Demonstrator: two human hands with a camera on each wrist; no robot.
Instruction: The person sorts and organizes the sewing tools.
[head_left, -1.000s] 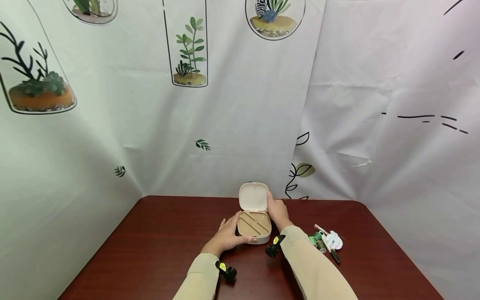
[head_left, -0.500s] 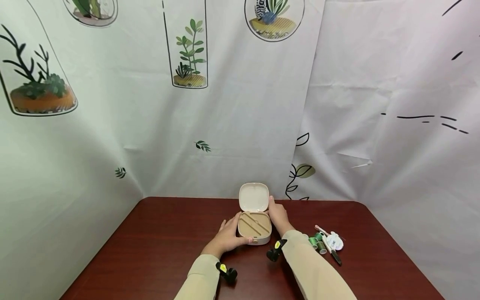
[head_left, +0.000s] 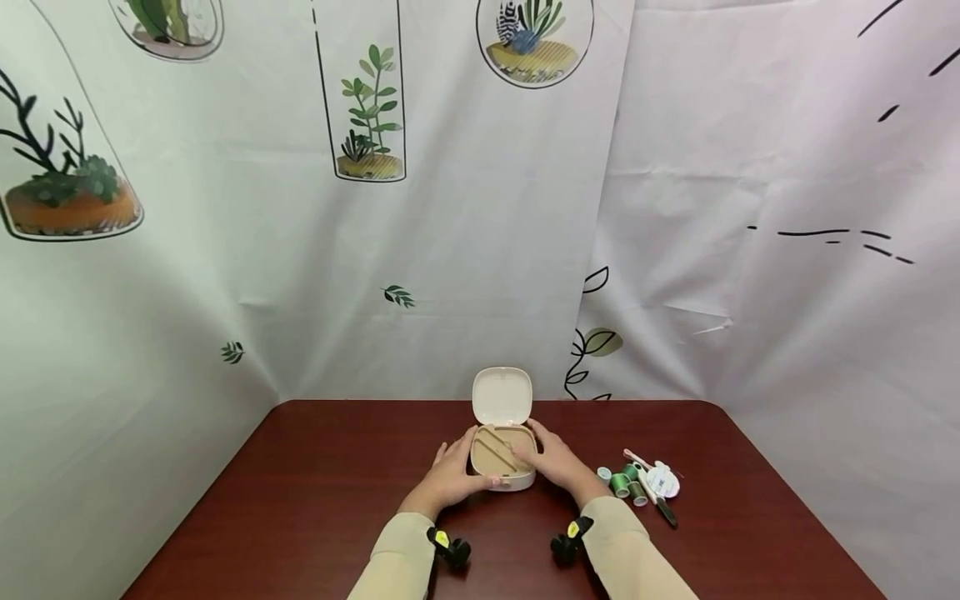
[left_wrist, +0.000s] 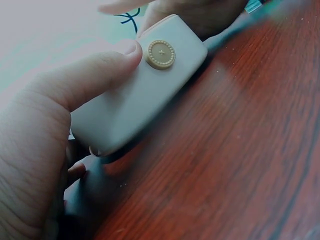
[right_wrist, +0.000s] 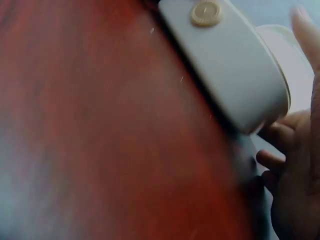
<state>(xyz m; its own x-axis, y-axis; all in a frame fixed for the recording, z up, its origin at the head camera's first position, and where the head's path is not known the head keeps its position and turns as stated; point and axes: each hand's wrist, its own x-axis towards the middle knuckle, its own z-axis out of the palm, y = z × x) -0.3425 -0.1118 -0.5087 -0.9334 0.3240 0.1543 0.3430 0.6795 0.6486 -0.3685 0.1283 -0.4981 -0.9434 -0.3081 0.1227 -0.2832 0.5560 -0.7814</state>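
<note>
A small cream box (head_left: 514,483) stands on the table with its lid (head_left: 502,397) raised at the back. Inside lies a tan insert (head_left: 491,454) with slanted grooves. My left hand (head_left: 447,481) grips the box's left side, thumb on the front wall beside a round gold button (left_wrist: 161,54) in the left wrist view. At the right side is my right hand (head_left: 561,463), its thumb extended over the insert. In the right wrist view its fingers (right_wrist: 272,159) lie by the box's side, and the thumb stands up apart from the wall.
Right of the box, on the dark red table (head_left: 337,500), lie several green thread spools (head_left: 620,485), a white disc (head_left: 663,480) and a slim tool with a dark end (head_left: 666,512). A printed white cloth (head_left: 450,233) hangs behind the table.
My right hand has come down from beside the raised lid to the box's right side, its thumb now over the insert. The left hand has kept its grip.
</note>
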